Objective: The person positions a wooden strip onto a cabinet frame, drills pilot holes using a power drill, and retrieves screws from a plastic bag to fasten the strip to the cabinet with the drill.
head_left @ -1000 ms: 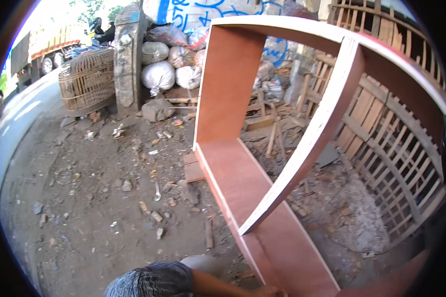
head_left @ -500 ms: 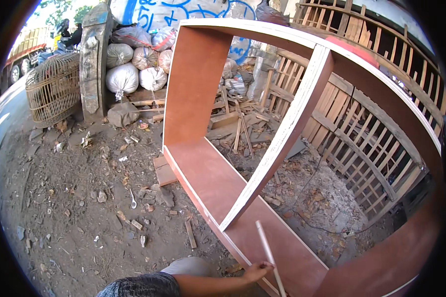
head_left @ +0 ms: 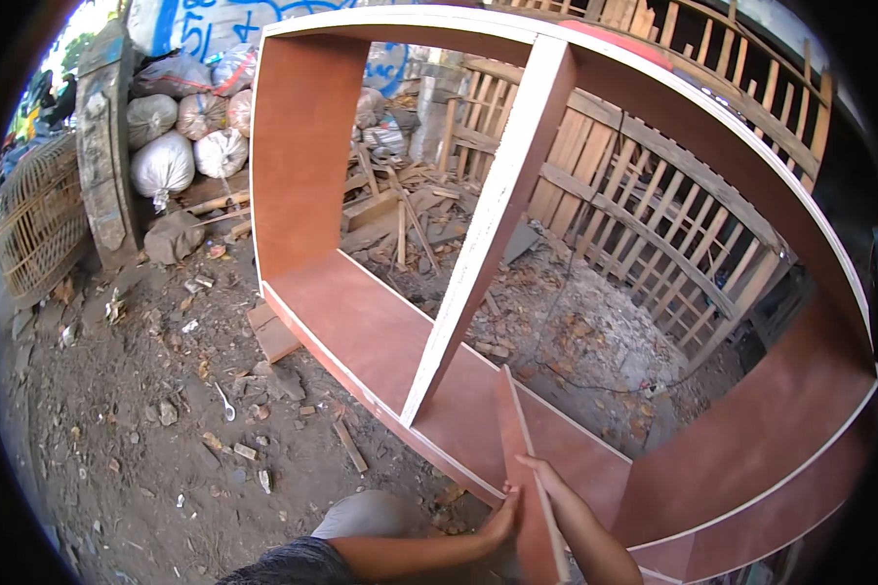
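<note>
Where only the left hand (head_left: 500,514) showed on the thin board (head_left: 532,512) half a second ago, the right hand (head_left: 553,485) has now joined it, and the board has swung from nearly edge-on so that its broad face shows; to my eye that gives a steadier hold and freer turning. Looking along from the left, I see a wicker cage (head_left: 39,219) well to the left of the cabinet frame (head_left: 480,234), then plump sacks (head_left: 163,164) heaped beyond the frame's left end, and a spoon (head_left: 225,402) on the dirt, left of its bottom panel. The left hand comes next, by the frame's near edge, its fingers bent in and gripping the board's left side. The board itself slants up in front of the frame's bottom panel, right of the upright divider (head_left: 441,341); I can't tell whether it touches the frame. It looks smooth and reddish brown, like the frame's panels, with a paler right edge, narrowing to a tip at the top, its lower end running out of sight. On its other side the right hand is closed over the paler edge, fingertips reaching onto the face. Farther right, a slatted wooden fence (head_left: 644,219) stands behind the frame.
</note>
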Motion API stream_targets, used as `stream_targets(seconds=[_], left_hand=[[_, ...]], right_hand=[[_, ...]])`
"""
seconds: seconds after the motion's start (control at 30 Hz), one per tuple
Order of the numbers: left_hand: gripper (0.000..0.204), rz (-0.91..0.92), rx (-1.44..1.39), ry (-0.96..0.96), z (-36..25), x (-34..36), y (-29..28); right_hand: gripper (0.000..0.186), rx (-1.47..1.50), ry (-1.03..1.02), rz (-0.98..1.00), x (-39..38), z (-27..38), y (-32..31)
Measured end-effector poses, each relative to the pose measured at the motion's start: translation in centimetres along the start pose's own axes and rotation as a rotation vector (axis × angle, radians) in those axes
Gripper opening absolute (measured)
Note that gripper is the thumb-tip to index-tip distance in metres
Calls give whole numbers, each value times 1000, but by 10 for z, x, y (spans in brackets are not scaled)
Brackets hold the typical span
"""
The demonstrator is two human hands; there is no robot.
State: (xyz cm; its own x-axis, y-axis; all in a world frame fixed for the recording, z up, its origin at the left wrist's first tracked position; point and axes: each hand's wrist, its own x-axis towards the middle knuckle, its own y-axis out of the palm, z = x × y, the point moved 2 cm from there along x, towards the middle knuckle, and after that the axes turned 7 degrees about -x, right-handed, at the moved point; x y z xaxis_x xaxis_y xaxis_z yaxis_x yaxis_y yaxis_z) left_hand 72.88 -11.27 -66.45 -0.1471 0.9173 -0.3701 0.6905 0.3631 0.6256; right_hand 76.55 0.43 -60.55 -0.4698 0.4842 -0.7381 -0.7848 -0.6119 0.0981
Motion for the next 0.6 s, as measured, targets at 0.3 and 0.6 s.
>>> stream_targets(seconds=[0.3,0.6], left_hand=[[59,219,-448,-364,-83,-82,13],[46,81,-528,-289,-156,-71,54]], right_hand=[[67,44,-113,-65,-41,15,43],[73,-68,-1111,-45,-170,13,78]])
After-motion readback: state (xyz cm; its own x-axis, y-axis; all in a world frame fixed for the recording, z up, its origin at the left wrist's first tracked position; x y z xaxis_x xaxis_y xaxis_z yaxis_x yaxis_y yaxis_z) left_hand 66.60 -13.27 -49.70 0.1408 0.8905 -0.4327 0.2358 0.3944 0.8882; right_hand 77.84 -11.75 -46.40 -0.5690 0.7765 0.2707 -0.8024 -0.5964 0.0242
